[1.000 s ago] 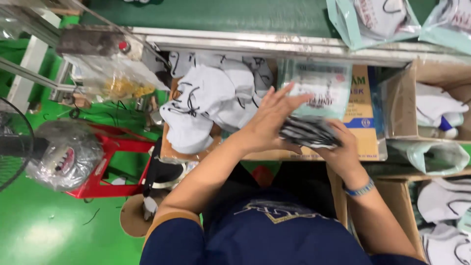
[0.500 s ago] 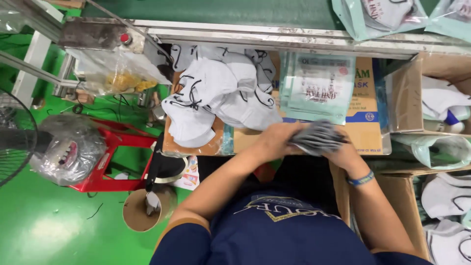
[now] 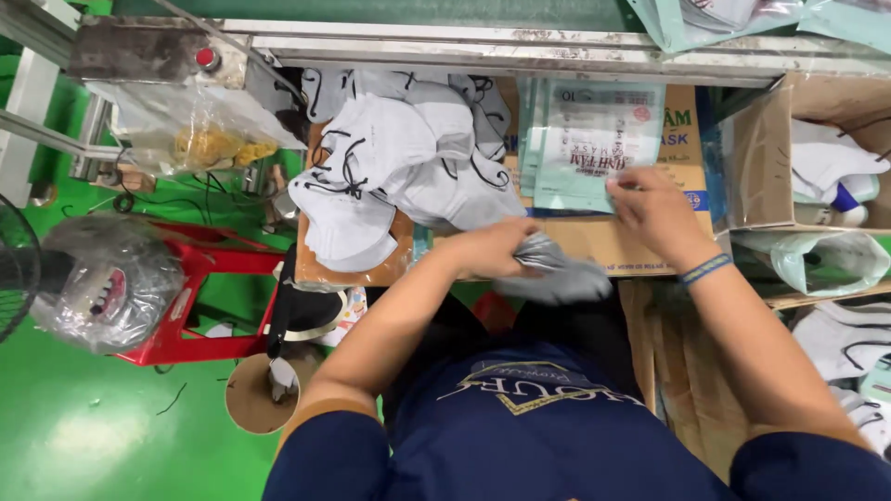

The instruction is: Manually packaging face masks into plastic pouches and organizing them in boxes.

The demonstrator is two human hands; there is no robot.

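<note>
Far left: a fan (image 3: 14,278) at the picture's edge, and beside it a bundle wrapped in clear plastic (image 3: 102,283) resting against a red stool (image 3: 200,306) on the green floor (image 3: 83,436). Above these, a clear bag (image 3: 186,130) with yellow contents hangs under a metal frame (image 3: 148,51).

Centre left: a heap of white face masks (image 3: 390,172) with black ear loops lies on a cardboard sheet (image 3: 348,274). Below it, a cardboard tube (image 3: 246,404) stands on the floor.

Centre: the left hand (image 3: 497,246) is closed around a stack of grey masks (image 3: 557,274), fingers clamped on its upper end; the stack hangs just below the edge of the work surface, above the person's lap and dark blue shirt (image 3: 520,427).

Centre right: the right hand (image 3: 654,209), with a blue wristband (image 3: 703,270), rests on the lower corner of a pale green packet (image 3: 589,139), thumb and fingers pinched together on its edge. The packet lies on top of a pile of similar packets on a flat cardboard box (image 3: 622,237).

Right: an open carton (image 3: 770,158) holds white masks (image 3: 826,162); below it lies a pale green plastic bag (image 3: 826,260), and further white masks (image 3: 849,334) show at the lower right edge.
</note>
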